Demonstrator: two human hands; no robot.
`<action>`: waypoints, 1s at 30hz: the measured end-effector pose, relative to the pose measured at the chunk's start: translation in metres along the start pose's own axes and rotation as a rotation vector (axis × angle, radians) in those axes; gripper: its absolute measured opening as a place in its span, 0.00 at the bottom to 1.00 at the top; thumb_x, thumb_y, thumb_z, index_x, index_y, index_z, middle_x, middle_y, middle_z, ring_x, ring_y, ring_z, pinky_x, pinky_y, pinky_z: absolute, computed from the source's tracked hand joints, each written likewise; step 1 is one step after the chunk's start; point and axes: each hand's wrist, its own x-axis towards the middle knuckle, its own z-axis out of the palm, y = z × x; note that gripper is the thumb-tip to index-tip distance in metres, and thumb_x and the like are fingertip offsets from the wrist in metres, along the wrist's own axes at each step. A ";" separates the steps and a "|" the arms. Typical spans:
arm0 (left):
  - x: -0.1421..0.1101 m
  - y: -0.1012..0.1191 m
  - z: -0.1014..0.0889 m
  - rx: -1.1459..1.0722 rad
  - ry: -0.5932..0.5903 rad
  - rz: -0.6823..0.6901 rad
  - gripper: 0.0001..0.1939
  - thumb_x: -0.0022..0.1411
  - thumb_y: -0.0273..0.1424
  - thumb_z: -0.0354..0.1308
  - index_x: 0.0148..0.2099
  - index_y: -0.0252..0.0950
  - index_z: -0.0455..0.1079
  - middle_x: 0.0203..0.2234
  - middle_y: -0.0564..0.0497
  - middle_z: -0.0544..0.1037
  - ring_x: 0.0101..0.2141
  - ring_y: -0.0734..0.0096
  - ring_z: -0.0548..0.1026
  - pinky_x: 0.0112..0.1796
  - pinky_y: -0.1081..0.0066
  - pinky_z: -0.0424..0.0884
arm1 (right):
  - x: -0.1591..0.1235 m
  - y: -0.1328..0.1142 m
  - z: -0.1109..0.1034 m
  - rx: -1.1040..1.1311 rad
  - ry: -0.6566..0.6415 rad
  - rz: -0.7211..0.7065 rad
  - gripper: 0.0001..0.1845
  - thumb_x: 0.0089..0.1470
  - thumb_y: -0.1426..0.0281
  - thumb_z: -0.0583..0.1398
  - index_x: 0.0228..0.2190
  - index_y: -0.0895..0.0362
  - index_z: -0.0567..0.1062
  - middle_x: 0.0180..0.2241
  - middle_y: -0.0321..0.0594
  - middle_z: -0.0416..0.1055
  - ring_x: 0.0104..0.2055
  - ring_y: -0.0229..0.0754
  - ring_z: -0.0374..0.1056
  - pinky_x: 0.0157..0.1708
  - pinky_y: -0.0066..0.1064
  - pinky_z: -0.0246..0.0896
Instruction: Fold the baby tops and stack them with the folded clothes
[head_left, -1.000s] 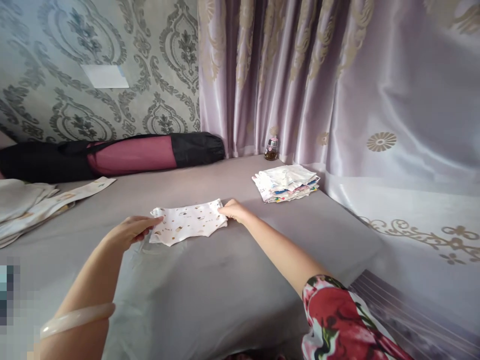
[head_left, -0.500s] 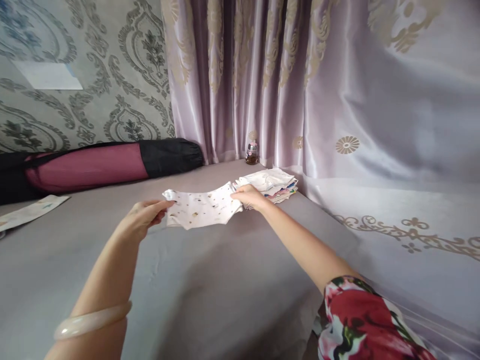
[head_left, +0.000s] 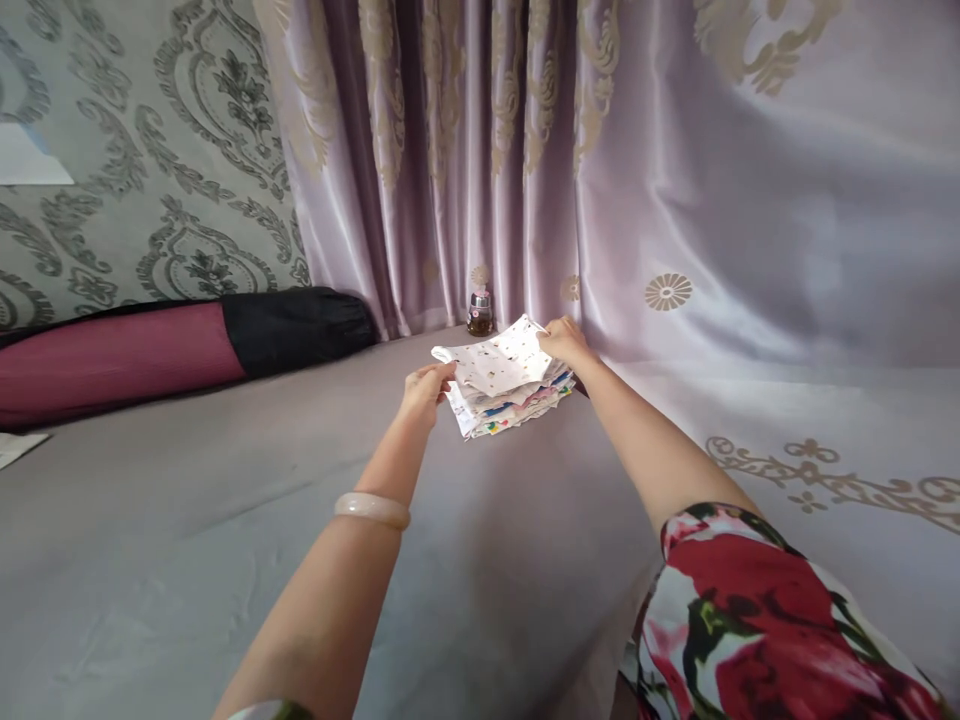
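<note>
We pinch the spotted white cloth [head_left: 496,362] with our left hand [head_left: 427,387] at one end and our right hand [head_left: 566,342] at the other, maybe so it lies flat, atop the pile of clothes [head_left: 516,410] near the far corner of the bed [head_left: 285,470].

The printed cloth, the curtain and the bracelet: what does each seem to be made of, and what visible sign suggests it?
Printed cloth: soft, matte fabric, perhaps cotton; it sags between raised corners.
Curtain: smooth, satin-like fabric, possibly synthetic; sheen along its folds.
Bracelet: hard, polished, perhaps stone or plastic; milky, rounded band.
</note>
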 end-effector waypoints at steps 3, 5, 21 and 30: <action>0.008 -0.004 0.021 -0.016 -0.023 -0.010 0.14 0.36 0.32 0.69 0.26 0.33 0.70 0.19 0.55 0.72 0.18 0.82 0.62 0.21 0.76 0.54 | 0.013 0.011 0.004 -0.023 -0.007 0.028 0.21 0.62 0.67 0.53 0.49 0.64 0.76 0.54 0.57 0.68 0.55 0.51 0.65 0.50 0.35 0.60; 0.013 -0.006 0.029 -0.014 -0.028 -0.018 0.13 0.36 0.32 0.69 0.26 0.33 0.71 0.19 0.54 0.72 0.18 0.82 0.62 0.21 0.76 0.54 | 0.021 0.017 0.008 -0.020 -0.012 0.042 0.21 0.63 0.67 0.52 0.51 0.65 0.75 0.55 0.58 0.68 0.56 0.52 0.65 0.50 0.36 0.60; 0.034 -0.030 0.036 0.119 -0.023 -0.035 0.13 0.42 0.34 0.69 0.27 0.32 0.72 0.18 0.52 0.75 0.15 0.83 0.60 0.18 0.77 0.53 | 0.045 0.038 0.033 -0.004 -0.123 0.087 0.20 0.63 0.66 0.52 0.49 0.62 0.76 0.53 0.56 0.71 0.56 0.52 0.67 0.49 0.34 0.62; 0.036 -0.044 0.024 0.293 -0.147 0.012 0.12 0.51 0.37 0.63 0.26 0.34 0.68 0.18 0.51 0.75 0.14 0.81 0.58 0.19 0.75 0.52 | 0.046 0.045 0.054 -0.012 -0.145 0.117 0.21 0.63 0.65 0.51 0.49 0.64 0.76 0.53 0.58 0.70 0.55 0.53 0.68 0.49 0.35 0.63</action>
